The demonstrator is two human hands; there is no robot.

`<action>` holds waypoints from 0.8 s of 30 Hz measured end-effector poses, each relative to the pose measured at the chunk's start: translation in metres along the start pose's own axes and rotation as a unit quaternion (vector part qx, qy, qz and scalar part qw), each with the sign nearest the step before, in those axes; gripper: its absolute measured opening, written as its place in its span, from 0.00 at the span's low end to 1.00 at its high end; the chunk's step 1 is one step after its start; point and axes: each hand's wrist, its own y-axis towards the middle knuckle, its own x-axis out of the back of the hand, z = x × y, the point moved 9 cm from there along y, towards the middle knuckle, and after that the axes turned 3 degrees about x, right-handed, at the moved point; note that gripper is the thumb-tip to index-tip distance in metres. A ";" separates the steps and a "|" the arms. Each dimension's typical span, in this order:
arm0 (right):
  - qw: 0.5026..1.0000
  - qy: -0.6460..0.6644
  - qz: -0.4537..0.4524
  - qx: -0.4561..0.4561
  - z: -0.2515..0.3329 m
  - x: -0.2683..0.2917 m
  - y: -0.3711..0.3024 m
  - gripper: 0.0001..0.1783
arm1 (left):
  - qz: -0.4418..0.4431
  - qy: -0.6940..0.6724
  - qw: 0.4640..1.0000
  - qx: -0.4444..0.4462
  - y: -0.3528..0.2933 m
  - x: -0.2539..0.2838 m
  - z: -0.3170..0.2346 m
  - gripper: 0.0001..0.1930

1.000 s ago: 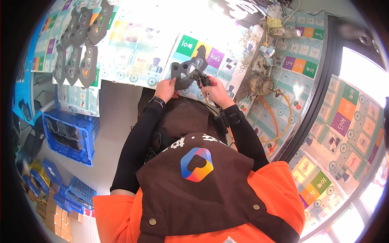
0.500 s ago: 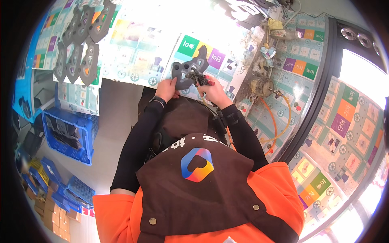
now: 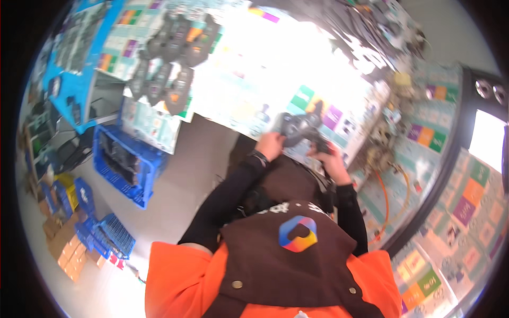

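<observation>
My left hand (image 3: 270, 146) is closed on the near left edge of a dark grey moulded part (image 3: 295, 127), a curved piece with openings in it. The part is tilted over the near edge of the covered table (image 3: 222, 114). In my right hand (image 3: 335, 165) is a dark hand tool with red on its grip (image 3: 322, 144), its front end close to the part's right side. Motion blur hides the tool's exact kind and whether it touches the part. Several similar grey parts (image 3: 177, 95) lie in rows at the table's left.
Left of me stands a blue crate (image 3: 148, 183) holding dark pieces. Blue baskets (image 3: 114, 233) and cardboard boxes (image 3: 74, 257) are farther down the left. Dark parts (image 3: 344, 26) are heaped at the back. An orange hose (image 3: 386, 199) hangs at the right, beside a dark window frame (image 3: 424, 212).
The whole view has swung, so table and hands appear farther right and lower, and more of the left side shows. Both hands keep hold of the part and the tool.
</observation>
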 end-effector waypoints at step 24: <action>0.980 0.079 -0.182 -0.020 0.053 0.049 -0.007 0.22 | -0.274 -0.656 0.689 -0.143 0.331 0.449 -0.124 0.17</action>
